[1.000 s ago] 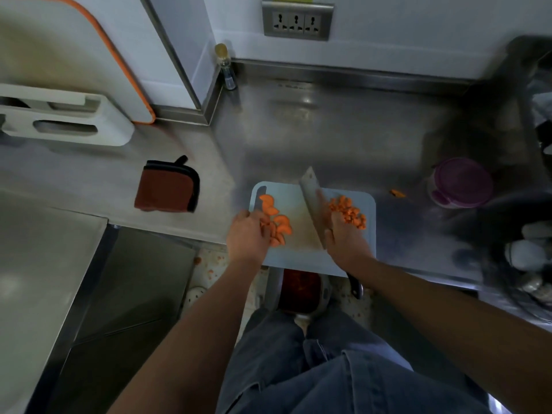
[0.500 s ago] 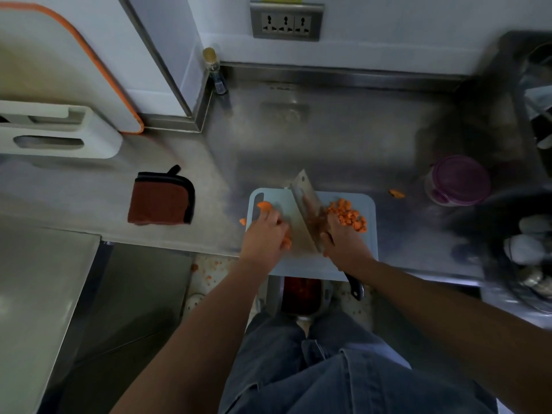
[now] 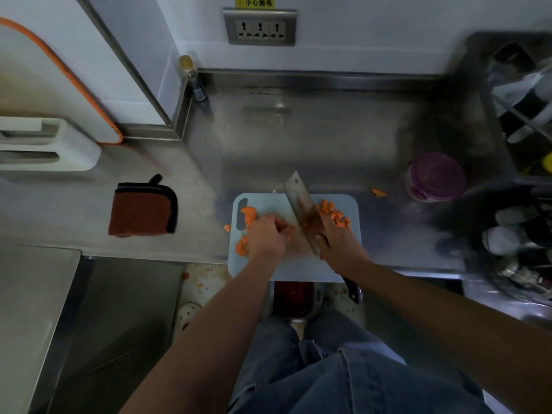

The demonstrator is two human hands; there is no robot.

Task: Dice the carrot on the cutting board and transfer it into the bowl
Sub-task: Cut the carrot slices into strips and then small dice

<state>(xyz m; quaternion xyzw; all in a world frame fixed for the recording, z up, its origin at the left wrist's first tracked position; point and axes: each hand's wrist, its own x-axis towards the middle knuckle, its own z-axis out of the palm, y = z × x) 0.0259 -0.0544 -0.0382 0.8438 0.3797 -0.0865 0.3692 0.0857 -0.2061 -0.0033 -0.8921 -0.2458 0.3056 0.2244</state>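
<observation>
Two bare hands work at one pale cutting board (image 3: 298, 268) on a steel counter (image 3: 298, 138), one folded brown cloth (image 3: 142, 209) to its left: the left hand (image 3: 265, 236) is curled over carrot slices (image 3: 248, 215) on the board's left half, the right hand (image 3: 337, 243) grips one cleaver (image 3: 300, 204), blade tilted, beside a heap of diced carrot (image 3: 336, 216) on the right half. One metal bowl (image 3: 317, 295) below the board's near edge holds something dark red; one purple-lidded tub (image 3: 436, 177) farther right stands closed, contents hidden, one stray carrot bit (image 3: 378, 192) near it.
</observation>
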